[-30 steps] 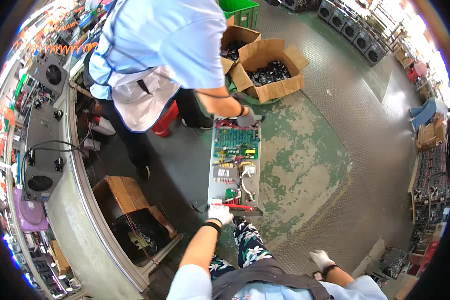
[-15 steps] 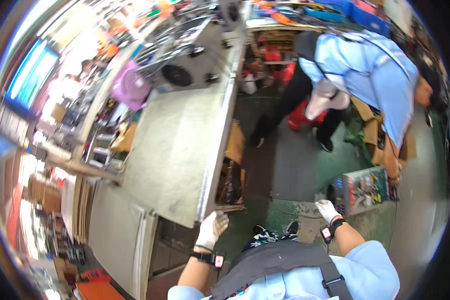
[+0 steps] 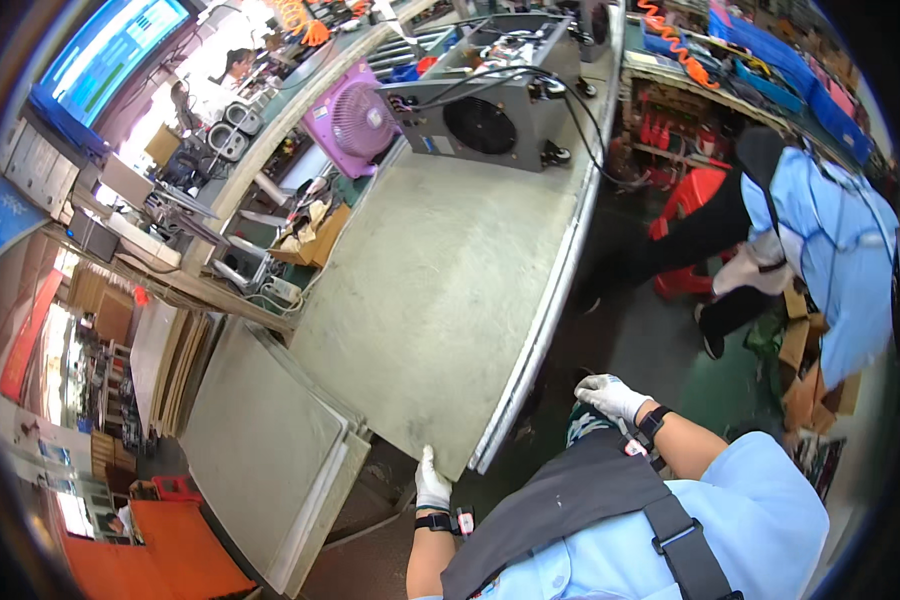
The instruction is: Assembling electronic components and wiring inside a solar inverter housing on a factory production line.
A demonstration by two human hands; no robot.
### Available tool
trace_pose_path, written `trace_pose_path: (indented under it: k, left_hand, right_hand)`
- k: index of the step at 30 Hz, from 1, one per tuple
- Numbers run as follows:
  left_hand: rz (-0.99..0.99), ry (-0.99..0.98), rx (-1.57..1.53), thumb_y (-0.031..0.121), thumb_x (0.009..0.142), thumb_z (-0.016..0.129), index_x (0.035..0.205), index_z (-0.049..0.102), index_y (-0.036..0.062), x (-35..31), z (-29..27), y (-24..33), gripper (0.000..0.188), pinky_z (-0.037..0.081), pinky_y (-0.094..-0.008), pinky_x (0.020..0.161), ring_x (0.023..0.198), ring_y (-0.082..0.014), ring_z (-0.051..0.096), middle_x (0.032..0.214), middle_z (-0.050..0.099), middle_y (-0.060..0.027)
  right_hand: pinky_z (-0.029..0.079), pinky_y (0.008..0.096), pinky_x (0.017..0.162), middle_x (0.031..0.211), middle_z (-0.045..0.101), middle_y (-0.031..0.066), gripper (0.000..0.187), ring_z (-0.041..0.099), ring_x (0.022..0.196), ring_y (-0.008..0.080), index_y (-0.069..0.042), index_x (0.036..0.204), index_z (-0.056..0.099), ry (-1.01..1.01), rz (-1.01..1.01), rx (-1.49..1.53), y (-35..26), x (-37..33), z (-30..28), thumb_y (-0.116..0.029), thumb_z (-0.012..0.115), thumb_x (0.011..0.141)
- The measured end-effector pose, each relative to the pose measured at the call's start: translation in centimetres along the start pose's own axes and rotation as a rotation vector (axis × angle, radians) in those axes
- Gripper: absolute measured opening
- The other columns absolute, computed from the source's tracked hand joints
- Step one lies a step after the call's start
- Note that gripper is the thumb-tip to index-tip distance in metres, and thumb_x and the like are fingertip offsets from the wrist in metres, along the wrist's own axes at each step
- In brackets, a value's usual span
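My left hand (image 3: 432, 484), in a white glove, touches the near corner of the pale grey-green bench top (image 3: 440, 270). A fingertip is stretched out over its edge; the other fingers are partly hidden. My right hand (image 3: 615, 398), also gloved in white, hovers in front of my body, right of the bench. Its fingers are loosely bent and apart, with nothing seen in them. Farther along the bench stands a grey metal case (image 3: 490, 110) with a round black fan, small castors and black cables. A purple fan (image 3: 355, 118) stands to its left.
Left of my bench is another flat panel (image 3: 260, 420), beside stacked boards (image 3: 165, 350). A screen (image 3: 110, 60) hangs at the upper left. At the right a co-worker in a light-blue shirt (image 3: 835, 240) bends near cardboard boxes (image 3: 805, 360) and a red stool (image 3: 685, 205).
My view has turned left toward the bench. My left hand has come onto the bench corner. My right hand has drawn in toward my body; the tool-filled box on the floor has left view.
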State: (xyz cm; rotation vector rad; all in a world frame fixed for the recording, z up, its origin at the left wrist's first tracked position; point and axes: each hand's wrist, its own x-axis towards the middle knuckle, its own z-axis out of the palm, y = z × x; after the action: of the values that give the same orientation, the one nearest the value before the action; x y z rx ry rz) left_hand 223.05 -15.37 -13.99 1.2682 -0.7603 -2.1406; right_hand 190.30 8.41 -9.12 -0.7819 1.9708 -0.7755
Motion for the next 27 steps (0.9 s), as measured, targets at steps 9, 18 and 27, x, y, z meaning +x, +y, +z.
trace_pose_path:
  k: [9,18,27]
  left_hand:
    - [0.000,0.319,0.186,0.033,0.091,0.063,0.124,0.053,-0.0030,-2.5,6.2,1.8,0.050,0.049,-0.0373,0.087,0.099,-0.0242,0.061,0.114,0.063,-0.0116]
    - [0.033,0.546,0.384,0.033,0.089,0.066,0.123,0.053,-0.0052,-2.2,8.0,1.0,0.053,0.046,-0.0351,0.089,0.103,-0.0234,0.059,0.116,0.062,-0.0134]
    - [0.054,0.565,0.561,0.045,0.084,0.066,0.117,0.051,-0.0133,2.0,5.0,-3.7,0.069,0.046,-0.0373,0.091,0.106,-0.0324,0.060,0.114,0.061,-0.0259]
  right_hand:
    - [0.053,0.0338,0.077,0.096,0.067,0.0107,0.052,0.064,0.084,0.0192,0.001,0.110,0.060,-0.292,0.064,0.625,-3.3,11.6,-10.4,-0.048,0.049,0.096]
    - [0.056,0.0428,0.076,0.095,0.066,0.0204,0.059,0.067,0.087,0.0302,0.001,0.112,0.058,-0.689,0.310,0.532,-3.3,16.4,-14.0,-0.054,0.051,0.092]
    - [0.055,0.0439,0.075,0.091,0.067,0.0214,0.055,0.067,0.081,0.0318,0.003,0.105,0.060,-0.829,0.537,0.407,-6.0,17.6,-11.7,-0.050,0.047,0.095]
